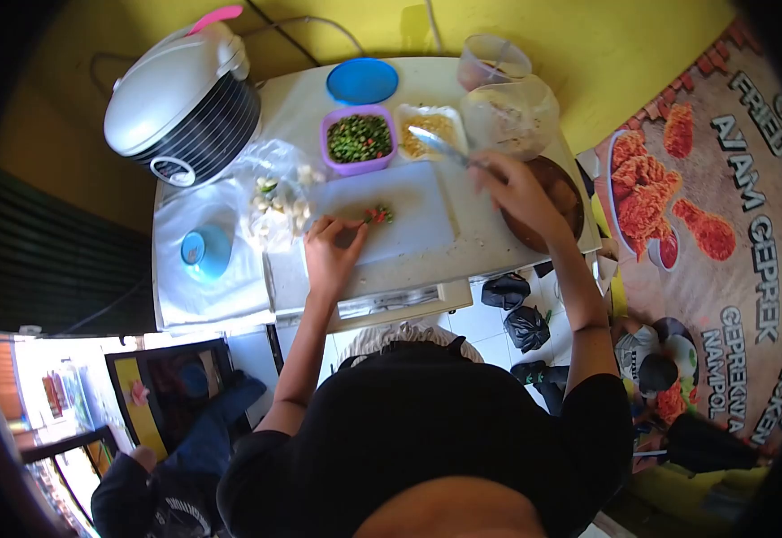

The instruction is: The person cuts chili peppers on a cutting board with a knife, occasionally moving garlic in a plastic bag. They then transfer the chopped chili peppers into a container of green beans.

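My right hand point(509, 184) is closed round the handle of a knife point(438, 143), whose blade points left above the white tray of chopped yellowish pieces point(431, 127). On the white cutting board point(418, 215), my left hand point(335, 247) has its fingertips pinched together beside a small pile of chopped red and green chili point(379, 214). Whether anything is between those fingers is too small to tell. Behind the board stands a purple container point(327, 143) filled with chopped green and red pieces. A plastic bag of white cloves point(274, 211) lies left of the board.
A rice cooker point(185, 108) stands at the back left, with a blue bowl point(206, 251) nearer. At the back are a blue lid point(362, 82) and clear tubs point(512, 117). A brown bowl point(548, 202) sits right. Other people point(644, 357) are beyond the table.
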Available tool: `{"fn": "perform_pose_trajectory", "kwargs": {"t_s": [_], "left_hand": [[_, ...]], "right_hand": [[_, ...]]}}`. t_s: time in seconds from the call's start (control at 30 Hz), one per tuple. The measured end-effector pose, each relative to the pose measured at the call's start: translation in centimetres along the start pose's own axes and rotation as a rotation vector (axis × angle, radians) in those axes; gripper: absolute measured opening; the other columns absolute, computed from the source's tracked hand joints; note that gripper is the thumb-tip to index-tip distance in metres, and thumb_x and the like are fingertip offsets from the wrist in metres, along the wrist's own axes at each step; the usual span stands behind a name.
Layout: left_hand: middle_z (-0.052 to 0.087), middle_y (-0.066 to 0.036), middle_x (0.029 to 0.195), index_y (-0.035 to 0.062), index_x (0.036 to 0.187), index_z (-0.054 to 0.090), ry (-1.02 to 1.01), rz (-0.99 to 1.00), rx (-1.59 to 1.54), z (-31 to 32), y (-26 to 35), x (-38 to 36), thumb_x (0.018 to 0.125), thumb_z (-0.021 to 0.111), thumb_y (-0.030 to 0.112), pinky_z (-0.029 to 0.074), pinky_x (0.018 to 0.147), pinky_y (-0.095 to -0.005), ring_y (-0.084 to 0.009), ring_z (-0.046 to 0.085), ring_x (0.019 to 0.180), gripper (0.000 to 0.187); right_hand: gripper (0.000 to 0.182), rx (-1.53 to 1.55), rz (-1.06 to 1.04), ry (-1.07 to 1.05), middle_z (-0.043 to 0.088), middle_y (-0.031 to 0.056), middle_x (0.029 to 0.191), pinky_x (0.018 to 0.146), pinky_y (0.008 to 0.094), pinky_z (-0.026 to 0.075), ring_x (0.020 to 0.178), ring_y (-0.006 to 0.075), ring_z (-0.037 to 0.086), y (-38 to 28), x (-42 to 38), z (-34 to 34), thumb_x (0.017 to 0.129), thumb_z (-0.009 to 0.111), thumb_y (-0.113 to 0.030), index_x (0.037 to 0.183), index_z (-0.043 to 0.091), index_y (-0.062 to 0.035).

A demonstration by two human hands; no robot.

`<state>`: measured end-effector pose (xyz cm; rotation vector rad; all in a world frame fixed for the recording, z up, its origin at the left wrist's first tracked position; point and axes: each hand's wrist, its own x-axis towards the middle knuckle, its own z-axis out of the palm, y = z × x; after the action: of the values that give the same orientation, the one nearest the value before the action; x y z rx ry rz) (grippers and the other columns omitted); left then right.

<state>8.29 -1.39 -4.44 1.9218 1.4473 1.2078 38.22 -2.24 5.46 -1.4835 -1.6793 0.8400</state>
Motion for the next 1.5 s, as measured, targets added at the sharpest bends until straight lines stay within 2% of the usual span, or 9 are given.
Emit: {"fn": "perform_pose_trajectory", "kwargs": {"t_s": [0.07, 0.3, 0.37, 0.57, 0.67, 0.77, 0.9, 1.4, 1.5], "left_hand": [[0.062, -0.005, 0.080, 0.0107, 0.079, 0.073, -0.005, 0.051, 0.094, -0.2, 0.1, -0.1, 0.074, 0.075, 0.019, 0.041, 0.074, -0.0353, -0.0221, 0.059, 0.080, 0.010], [0.062, -0.003, 0.084, 0.0132, 0.075, 0.072, 0.029, 0.040, 0.175, 0.0, -0.1, -0.8, 0.071, 0.076, 0.022, 0.040, 0.076, -0.0360, -0.0215, 0.057, 0.084, 0.011], [0.062, -0.003, 0.085, 0.0123, 0.076, 0.072, 0.020, 0.023, 0.180, -0.1, 0.1, -0.7, 0.071, 0.076, 0.021, 0.039, 0.079, -0.0357, -0.0215, 0.058, 0.085, 0.011], [0.062, -0.003, 0.085, 0.0123, 0.076, 0.072, 0.026, 0.016, 0.176, 0.0, -0.2, -0.9, 0.071, 0.076, 0.023, 0.040, 0.079, -0.0354, -0.0216, 0.058, 0.085, 0.012], [0.062, -0.003, 0.086, 0.0124, 0.076, 0.072, 0.025, 0.017, 0.188, -0.2, 0.1, -0.9, 0.071, 0.076, 0.024, 0.040, 0.078, -0.0353, -0.0214, 0.058, 0.085, 0.013], [0.061, -0.003, 0.085, 0.0128, 0.077, 0.072, 0.031, 0.023, 0.190, -0.3, 0.7, -0.8, 0.072, 0.076, 0.024, 0.040, 0.077, -0.0351, -0.0211, 0.058, 0.085, 0.013], [0.061, -0.002, 0.083, 0.0149, 0.079, 0.074, 0.045, 0.036, 0.178, 0.1, -0.3, -1.0, 0.073, 0.077, 0.027, 0.039, 0.074, -0.0343, -0.0201, 0.056, 0.082, 0.013], [0.061, -0.002, 0.082, 0.0149, 0.081, 0.075, 0.069, 0.052, 0.174, 0.2, -0.5, -1.1, 0.073, 0.077, 0.025, 0.040, 0.073, -0.0341, -0.0190, 0.057, 0.080, 0.013], [0.060, -0.002, 0.082, 0.0149, 0.080, 0.075, 0.089, 0.047, 0.170, 0.4, -0.6, -1.2, 0.073, 0.077, 0.025, 0.040, 0.073, -0.0345, -0.0196, 0.057, 0.081, 0.013]], "right_hand": [[0.027, 0.227, 0.156, -0.203, 0.062, 0.0052, 0.069, 0.042, 0.0234, 0.039, 0.047, 0.0087, 0.052, -0.8, -1.3, 3.1, 0.095, 0.058, -0.021, 0.116, 0.055, -0.0051], [0.027, 0.156, 0.279, -0.376, 0.061, 0.0069, 0.065, 0.046, 0.0266, 0.043, 0.048, 0.0130, 0.055, -0.4, -4.0, 9.7, 0.095, 0.056, -0.019, 0.118, 0.050, -0.0069], [0.035, 0.066, 0.046, -0.268, 0.060, 0.0085, 0.064, 0.053, 0.0318, 0.046, 0.050, 0.0179, 0.056, 0.2, -4.4, 10.9, 0.095, 0.054, -0.017, 0.130, 0.048, -0.0109], [0.055, -0.111, -0.051, -0.348, 0.058, 0.0154, 0.065, 0.059, 0.0380, 0.046, 0.054, 0.0308, 0.054, 1.0, -4.7, 11.9, 0.095, 0.051, -0.014, 0.146, 0.034, -0.0219], [0.053, -0.144, -0.070, -0.341, 0.058, 0.0180, 0.068, 0.061, 0.0400, 0.046, 0.058, 0.0351, 0.055, 0.3, -4.8, 11.7, 0.094, 0.051, -0.013, 0.145, 0.037, -0.0207], [0.053, -0.170, -0.136, -0.317, 0.058, 0.0187, 0.070, 0.062, 0.0420, 0.046, 0.062, 0.0355, 0.058, 0.8, -5.0, 12.1, 0.095, 0.050, -0.014, 0.145, 0.036, -0.0206], [0.053, -0.206, -0.089, -0.355, 0.058, 0.0192, 0.072, 0.063, 0.0433, 0.046, 0.065, 0.0357, 0.059, 0.2, -5.2, 11.9, 0.095, 0.049, -0.014, 0.146, 0.034, -0.0204], [0.057, -0.328, -0.130, -0.299, 0.059, 0.0202, 0.067, 0.059, 0.0464, 0.046, 0.061, 0.0370, 0.060, 0.8, -5.0, 13.6, 0.093, 0.049, -0.011, 0.147, 0.031, -0.0193], [0.054, -0.231, -0.104, -0.319, 0.053, 0.0199, 0.061, 0.057, 0.0424, 0.045, 0.054, 0.0334, 0.057, 0.4, -5.4, 12.2, 0.094, 0.048, -0.011, 0.146, 0.035, -0.0183]]}}
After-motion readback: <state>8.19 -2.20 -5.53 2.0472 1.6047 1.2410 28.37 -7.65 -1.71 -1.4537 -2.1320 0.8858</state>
